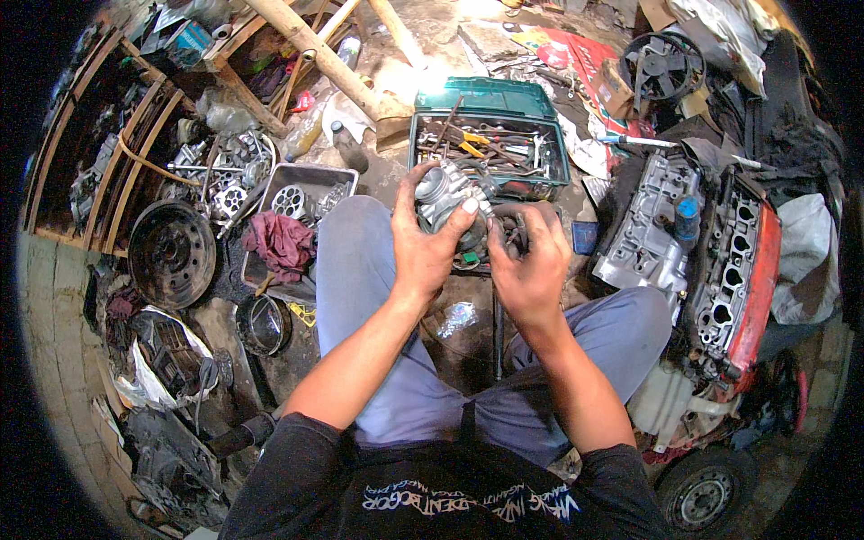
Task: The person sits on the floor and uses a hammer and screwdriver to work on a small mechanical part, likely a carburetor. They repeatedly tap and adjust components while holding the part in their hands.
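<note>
so, left hand (421, 247) grips metal part (436, 192); right hand (535, 270): grasp unclear; toolbox (490, 97) holds wrenches (539, 151).

The left hand (421, 256) partly hides the metal piece (436, 193) and covers the toolbox's (486, 97) near left corner, while the view's lower edge cuts off the black shirt (351, 472).

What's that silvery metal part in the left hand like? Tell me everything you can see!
The silvery metal part looks like cast metal, dull and knobbly, perhaps from an engine. A rounded, ring-like end sits at its left, and smaller fittings crowd its right. The left hand grips it, thumb over the front, holding it up before the open green toolbox. The right hand is close beside it; whether it touches is hard to tell.
</note>
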`<control>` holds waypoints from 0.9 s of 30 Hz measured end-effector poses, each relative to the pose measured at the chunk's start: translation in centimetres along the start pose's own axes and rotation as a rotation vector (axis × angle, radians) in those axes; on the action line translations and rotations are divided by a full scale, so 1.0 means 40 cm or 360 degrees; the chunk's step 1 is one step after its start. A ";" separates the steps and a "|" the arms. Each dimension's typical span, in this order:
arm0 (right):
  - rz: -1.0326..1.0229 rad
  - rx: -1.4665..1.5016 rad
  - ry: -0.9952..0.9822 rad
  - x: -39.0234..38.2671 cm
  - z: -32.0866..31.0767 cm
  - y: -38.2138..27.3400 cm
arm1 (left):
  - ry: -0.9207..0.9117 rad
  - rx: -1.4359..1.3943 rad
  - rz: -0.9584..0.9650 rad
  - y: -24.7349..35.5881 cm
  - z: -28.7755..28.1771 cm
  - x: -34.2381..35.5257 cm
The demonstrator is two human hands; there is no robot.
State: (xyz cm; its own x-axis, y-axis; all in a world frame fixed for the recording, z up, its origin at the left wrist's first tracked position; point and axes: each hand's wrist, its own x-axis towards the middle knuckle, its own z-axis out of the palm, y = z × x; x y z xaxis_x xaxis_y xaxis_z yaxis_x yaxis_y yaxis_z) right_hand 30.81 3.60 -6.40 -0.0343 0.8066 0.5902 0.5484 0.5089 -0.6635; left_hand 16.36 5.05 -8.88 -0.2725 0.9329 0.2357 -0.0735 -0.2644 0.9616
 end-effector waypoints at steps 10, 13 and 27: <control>0.0040 -0.0037 0.0032 -0.010 0.000 -0.001 | -0.0009 -0.0069 0.0007 0.012 0.006 -0.001; 0.0048 -0.0082 0.0030 -0.006 -0.002 -0.010 | -0.0017 0.0082 0.0128 -0.003 0.001 0.001; 0.0061 -0.0080 0.0039 -0.010 0.004 -0.001 | -0.0017 -0.0132 0.0019 0.011 0.008 -0.004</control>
State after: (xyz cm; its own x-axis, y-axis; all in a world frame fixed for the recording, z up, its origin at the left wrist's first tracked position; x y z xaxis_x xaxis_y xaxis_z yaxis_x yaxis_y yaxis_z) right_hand 30.66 3.33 -6.69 0.0073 0.8172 0.5763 0.5904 0.4616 -0.6621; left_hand 16.68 4.88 -8.44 -0.2635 0.9320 0.2489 -0.1498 -0.2945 0.9439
